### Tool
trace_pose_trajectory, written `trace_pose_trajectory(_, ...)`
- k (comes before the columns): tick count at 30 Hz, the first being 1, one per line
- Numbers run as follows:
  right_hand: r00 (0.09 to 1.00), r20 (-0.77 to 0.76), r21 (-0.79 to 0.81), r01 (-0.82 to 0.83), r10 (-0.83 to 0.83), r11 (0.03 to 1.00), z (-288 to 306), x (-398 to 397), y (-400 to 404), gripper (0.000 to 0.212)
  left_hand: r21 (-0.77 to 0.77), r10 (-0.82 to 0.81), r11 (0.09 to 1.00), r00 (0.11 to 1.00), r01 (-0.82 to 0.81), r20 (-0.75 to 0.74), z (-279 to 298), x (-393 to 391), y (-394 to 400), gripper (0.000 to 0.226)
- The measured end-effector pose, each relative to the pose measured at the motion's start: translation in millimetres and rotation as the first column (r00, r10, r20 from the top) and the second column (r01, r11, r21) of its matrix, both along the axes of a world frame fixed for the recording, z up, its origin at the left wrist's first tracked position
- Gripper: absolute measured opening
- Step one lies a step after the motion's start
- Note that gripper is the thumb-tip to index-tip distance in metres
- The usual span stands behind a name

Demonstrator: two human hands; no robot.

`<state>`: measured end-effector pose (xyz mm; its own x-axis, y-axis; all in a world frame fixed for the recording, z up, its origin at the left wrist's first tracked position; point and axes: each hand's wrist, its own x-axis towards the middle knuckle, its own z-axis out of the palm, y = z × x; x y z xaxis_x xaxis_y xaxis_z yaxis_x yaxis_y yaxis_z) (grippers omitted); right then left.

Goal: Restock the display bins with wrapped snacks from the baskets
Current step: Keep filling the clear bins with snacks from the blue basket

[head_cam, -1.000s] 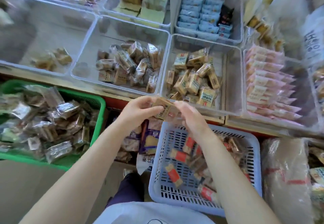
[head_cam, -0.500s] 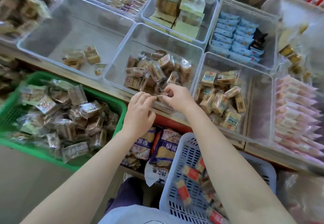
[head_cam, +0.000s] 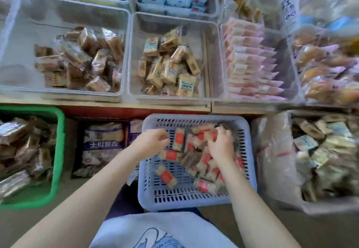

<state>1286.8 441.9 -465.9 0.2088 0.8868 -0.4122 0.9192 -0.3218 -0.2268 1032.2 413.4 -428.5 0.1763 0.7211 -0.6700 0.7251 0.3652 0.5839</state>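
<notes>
Both hands are back from the bins: your right hand (head_cam: 220, 146) grasps red-label snacks (head_cam: 204, 158) in the near blue basket (head_cam: 147, 199), left hand (head_cam: 150, 140) loosely curled, holding nothing — next refill begins.

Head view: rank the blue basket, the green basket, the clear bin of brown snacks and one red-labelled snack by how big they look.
1. Clear bin of brown snacks, though its left side is cropped.
2. Blue basket, nearer the camera, so the real order is unsure.
3. Green basket, cut off by the frame edge.
4. Red-labelled snack.
</notes>
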Motion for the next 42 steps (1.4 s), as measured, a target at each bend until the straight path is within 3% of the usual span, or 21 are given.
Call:
trace_pose_trajectory(2,0.996,0.051,-0.094,0.071,-0.067,0.993,-17.5,41.5,-4.8,0.052,-0.074,0.005,0.997,1.000,-0.004,0.012,-7.6,29.8,2.4,0.029)
trace_pose_trajectory(4,0.992,-0.026,-0.177,0.118,-0.125,0.977,-32.8,64.8,-7.9,0.061,-0.121,0.034,0.992,0.999,-0.033,0.007,-15.9,54.9,4.9,0.030)
trace_pose_trajectory(8,0.982,-0.091,-0.218,0.142,-0.164,0.966,-44.5,68.7,-7.6,0.060,-0.168,0.125,0.978,0.992,-0.124,-0.002,-26.0,95.0,10.9,0.025)
trace_pose_trajectory(13,0.868,-0.393,-0.256,0.214,-0.304,0.943,-22.2,63.2,-13.2,0.086,-0.241,0.273,0.936,0.961,-0.257,0.037,-23.6,124.1,17.0,0.026)
trace_pose_trajectory(16,0.764,-0.594,-0.170,0.185,-0.250,0.968,16.0,52.5,-27.4,0.080,-0.309,0.466,0.858,0.875,-0.411,0.131,-17.6,128.5,17.4,0.035)
trace_pose_trajectory(19,0.736,-0.676,0.044,0.092,-0.038,0.995,46.4,31.6,-36.4,0.072,-0.373,0.555,0.814,0.784,-0.445,0.276,-1.3,121.3,15.5,0.046)
trace_pose_trajectory(22,0.704,-0.699,0.162,-0.013,0.124,0.987,75.6,1.6,-26.3,0.065,-0.397,0.645,0.764,0.625,-0.508,0.441,21.7,95.0,15.0,0.032)
trace_pose_trajectory(26,0.578,-0.813,0.048,-0.054,0.071,0.997,97.9,-45.0,8.2,0.037,-0.283,0.639,0.743,0.515,-0.607,0.572,48.6,23.8,14.0,0.037)
trace_pose_trajectory(30,0.535,-0.822,0.020,-0.314,0.194,0.949,111.8,-118.7,44.4,0.018,-0.157,0.638,0.668,0.452,-0.727,0.623,68.2,-57.8,9.8,0.043)
trace_pose_trajectory(32,0.563,-0.777,0.076,-0.362,0.283,0.929,115.1,-165.2,60.7,0.019,0.012,0.654,0.588,0.484,-0.809,0.581,67.7,-97.4,5.8,0.042)
trace_pose_trajectory(33,0.581,-0.746,0.112,-0.371,0.325,0.922,116.0,-188.5,67.9,0.021,0.163,0.674,0.548,0.548,-0.821,0.495,63.9,-116.7,2.1,0.041)
trace_pose_trajectory(34,0.597,-0.709,0.160,-0.383,0.376,0.910,116.4,-211.4,74.9,0.023,0.342,0.697,0.527,0.626,-0.778,0.350,58.1,-135.5,-3.1,0.041)
trace_pose_trajectory(36,0.629,-0.589,0.276,-0.434,0.508,0.858,118.6,-256.8,85.7,0.022,0.635,0.701,0.562,0.713,-0.530,-0.026,42.6,-169.6,-17.8,0.046)
trace_pose_trajectory(38,0.628,-0.452,0.326,-0.545,0.634,0.772,116.6,-299.1,91.1,0.023,0.699,0.625,0.637,0.748,-0.325,-0.222,28.6,-189.4,-31.8,0.054)
trace_pose_trajectory(42,0.592,-0.214,0.181,-0.757,0.777,0.627,86.7,-364.5,90.4,0.026,0.639,0.513,0.735,0.802,-0.225,-0.307,10.5,-192.9,-46.3,0.072)
